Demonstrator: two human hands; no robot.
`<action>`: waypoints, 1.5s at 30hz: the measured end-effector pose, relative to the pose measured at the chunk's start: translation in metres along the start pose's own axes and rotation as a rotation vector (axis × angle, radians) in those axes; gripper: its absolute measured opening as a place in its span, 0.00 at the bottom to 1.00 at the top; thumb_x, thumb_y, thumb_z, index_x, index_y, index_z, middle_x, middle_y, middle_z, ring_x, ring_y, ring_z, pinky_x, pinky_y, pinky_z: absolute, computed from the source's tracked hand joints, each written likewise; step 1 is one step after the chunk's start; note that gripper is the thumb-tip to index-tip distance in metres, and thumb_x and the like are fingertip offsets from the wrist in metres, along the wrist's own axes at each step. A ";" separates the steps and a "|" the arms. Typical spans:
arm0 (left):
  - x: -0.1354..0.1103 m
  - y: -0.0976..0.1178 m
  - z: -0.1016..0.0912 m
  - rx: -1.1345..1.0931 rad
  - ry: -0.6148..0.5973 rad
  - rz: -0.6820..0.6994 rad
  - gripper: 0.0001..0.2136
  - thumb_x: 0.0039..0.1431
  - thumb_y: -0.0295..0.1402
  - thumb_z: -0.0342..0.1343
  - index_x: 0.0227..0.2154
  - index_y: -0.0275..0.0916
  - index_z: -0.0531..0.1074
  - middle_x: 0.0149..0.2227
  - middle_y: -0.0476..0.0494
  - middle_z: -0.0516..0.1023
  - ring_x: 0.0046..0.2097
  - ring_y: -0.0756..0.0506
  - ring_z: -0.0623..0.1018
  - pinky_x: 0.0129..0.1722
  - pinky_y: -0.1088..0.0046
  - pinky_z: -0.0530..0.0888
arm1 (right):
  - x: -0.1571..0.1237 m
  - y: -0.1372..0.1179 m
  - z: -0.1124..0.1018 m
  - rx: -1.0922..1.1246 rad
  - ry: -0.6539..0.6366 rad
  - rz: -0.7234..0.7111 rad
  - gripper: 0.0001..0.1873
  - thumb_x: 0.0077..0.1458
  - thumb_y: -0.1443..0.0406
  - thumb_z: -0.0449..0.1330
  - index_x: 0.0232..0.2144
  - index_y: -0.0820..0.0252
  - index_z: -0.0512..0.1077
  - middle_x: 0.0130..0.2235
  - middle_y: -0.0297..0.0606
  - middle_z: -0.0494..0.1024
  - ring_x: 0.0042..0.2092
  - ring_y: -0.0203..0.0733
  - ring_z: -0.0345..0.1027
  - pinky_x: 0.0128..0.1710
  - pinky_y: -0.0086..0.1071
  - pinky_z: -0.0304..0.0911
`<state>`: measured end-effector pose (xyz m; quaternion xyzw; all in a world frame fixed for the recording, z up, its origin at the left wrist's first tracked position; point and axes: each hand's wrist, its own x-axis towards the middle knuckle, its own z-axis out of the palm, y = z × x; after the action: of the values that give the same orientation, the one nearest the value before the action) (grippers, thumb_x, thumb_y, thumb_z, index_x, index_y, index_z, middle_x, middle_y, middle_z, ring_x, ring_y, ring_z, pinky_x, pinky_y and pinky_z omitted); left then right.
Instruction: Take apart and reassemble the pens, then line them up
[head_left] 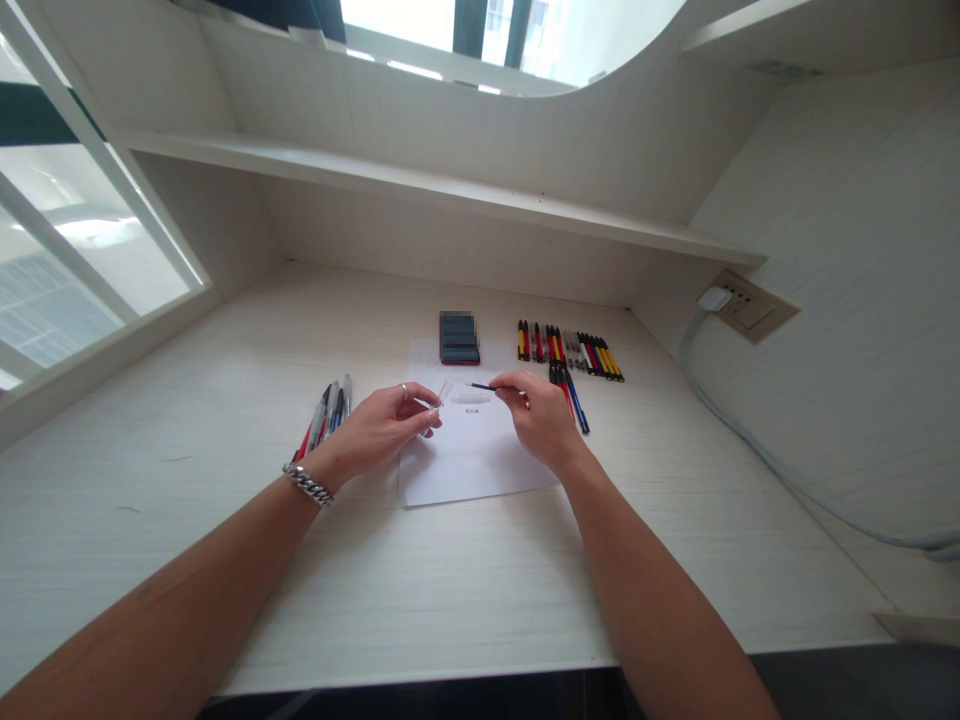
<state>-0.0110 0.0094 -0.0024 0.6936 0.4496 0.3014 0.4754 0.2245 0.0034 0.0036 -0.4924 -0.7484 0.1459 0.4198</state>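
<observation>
My left hand point(394, 418), with a ring on one finger, pinches a clear pen barrel point(445, 391) that tilts up from the fingertips. In my right hand point(541, 415) a thin dark pen refill point(483, 387) is gripped, its tip pointing left toward the barrel. The two pieces are apart. Both hands are above a white sheet of paper point(450, 482). On the sheet between them lie a pale see-through piece point(471, 398) and a small dark-edged part point(472, 411), too small to make out.
Behind the sheet lies a phone point(459, 345). Several pens point(324, 415) lie beside my left wrist. A row of coloured pens point(570, 350) is at the back right, with several more pens point(577, 402) before it. A cable point(739, 425) hangs from the wall socket point(754, 308).
</observation>
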 end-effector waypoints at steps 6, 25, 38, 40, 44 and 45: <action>0.000 -0.002 -0.002 0.080 0.016 0.025 0.16 0.56 0.43 0.55 0.42 0.38 0.71 0.34 0.42 0.79 0.38 0.43 0.78 0.36 0.68 0.73 | 0.000 0.001 -0.006 -0.106 -0.016 -0.036 0.11 0.59 0.68 0.53 0.37 0.55 0.75 0.36 0.38 0.76 0.40 0.42 0.67 0.42 0.35 0.60; -0.005 0.006 0.008 -0.202 -0.229 -0.014 0.14 0.54 0.39 0.58 0.40 0.36 0.72 0.34 0.41 0.79 0.38 0.44 0.77 0.41 0.66 0.71 | 0.000 -0.012 0.016 0.633 -0.008 0.280 0.16 0.46 0.61 0.65 0.38 0.60 0.68 0.29 0.34 0.74 0.33 0.37 0.69 0.32 0.31 0.65; -0.006 0.007 0.009 -0.365 -0.343 -0.103 0.12 0.55 0.37 0.58 0.40 0.36 0.71 0.35 0.39 0.79 0.37 0.45 0.77 0.38 0.66 0.71 | 0.002 -0.020 0.018 0.695 -0.078 0.354 0.12 0.47 0.59 0.64 0.31 0.61 0.73 0.26 0.34 0.74 0.27 0.34 0.65 0.26 0.28 0.60; -0.006 0.006 0.008 -0.385 -0.353 -0.112 0.12 0.56 0.37 0.58 0.40 0.35 0.70 0.36 0.39 0.79 0.37 0.45 0.77 0.38 0.67 0.70 | 0.002 -0.020 0.018 0.697 -0.110 0.362 0.13 0.48 0.57 0.63 0.31 0.61 0.73 0.26 0.35 0.74 0.28 0.34 0.65 0.26 0.28 0.60; -0.006 0.004 0.007 -0.413 -0.328 -0.103 0.12 0.56 0.36 0.59 0.40 0.35 0.70 0.38 0.38 0.79 0.37 0.45 0.77 0.36 0.68 0.69 | 0.001 -0.012 0.018 0.642 -0.128 0.361 0.18 0.55 0.52 0.56 0.34 0.60 0.73 0.30 0.38 0.76 0.30 0.36 0.67 0.28 0.30 0.61; -0.005 0.004 0.006 -0.419 -0.315 -0.098 0.12 0.56 0.36 0.59 0.40 0.35 0.70 0.38 0.38 0.79 0.37 0.45 0.77 0.36 0.69 0.69 | 0.001 -0.008 0.018 0.564 -0.104 0.340 0.18 0.57 0.52 0.54 0.35 0.60 0.73 0.32 0.39 0.76 0.31 0.37 0.68 0.29 0.31 0.61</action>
<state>-0.0066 0.0015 -0.0012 0.5957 0.3308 0.2527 0.6869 0.2055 0.0042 -0.0018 -0.4667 -0.6060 0.4402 0.4704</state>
